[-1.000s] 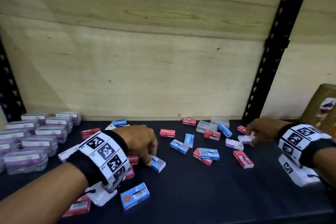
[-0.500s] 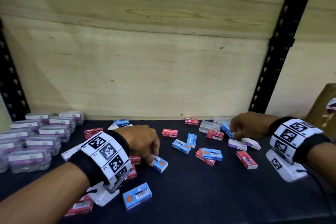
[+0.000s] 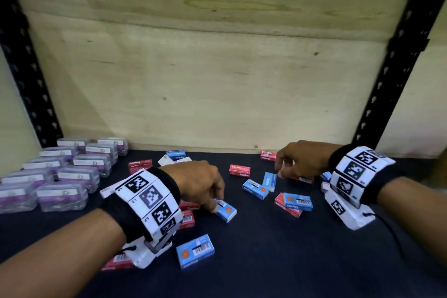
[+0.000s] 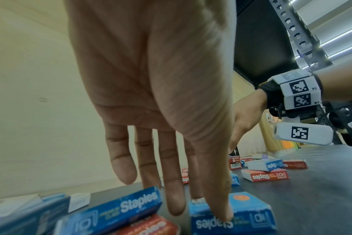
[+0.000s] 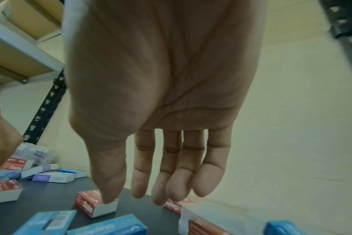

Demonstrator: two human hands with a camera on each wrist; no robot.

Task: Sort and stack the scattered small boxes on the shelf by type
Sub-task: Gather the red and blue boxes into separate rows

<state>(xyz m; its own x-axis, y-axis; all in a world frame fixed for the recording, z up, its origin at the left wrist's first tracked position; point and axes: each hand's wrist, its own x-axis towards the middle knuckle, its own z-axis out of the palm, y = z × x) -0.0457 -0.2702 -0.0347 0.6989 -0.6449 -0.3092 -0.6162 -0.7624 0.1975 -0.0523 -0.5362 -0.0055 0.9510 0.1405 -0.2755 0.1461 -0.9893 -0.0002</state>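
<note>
Small staple boxes lie scattered on the dark shelf [image 3: 266, 266]. My left hand [image 3: 215, 205] has straight fingers, and its thumb tip presses on a blue box [image 3: 228, 212], seen close in the left wrist view as blue box [image 4: 251, 211] under my left hand [image 4: 201, 209]. My right hand [image 3: 281, 172] hovers at the back middle, fingers hanging straight and holding nothing. In the right wrist view my right hand [image 5: 143, 195] is just above a red box [image 5: 90, 205] and beside a clear box [image 5: 211, 213]. More blue boxes [image 3: 255, 189] and red boxes [image 3: 239, 170] lie between the hands.
Clear boxes with purple contents [image 3: 63, 195] stand in rows at the left. A blue box [image 3: 195, 251] and a red box [image 3: 118, 260] lie near the front by my left wrist. Black uprights [image 3: 396, 68] flank the plywood back wall [image 3: 217, 80].
My right hand has moved left from the boxes at the far right to the back middle. My left hand has stayed on the same blue box.
</note>
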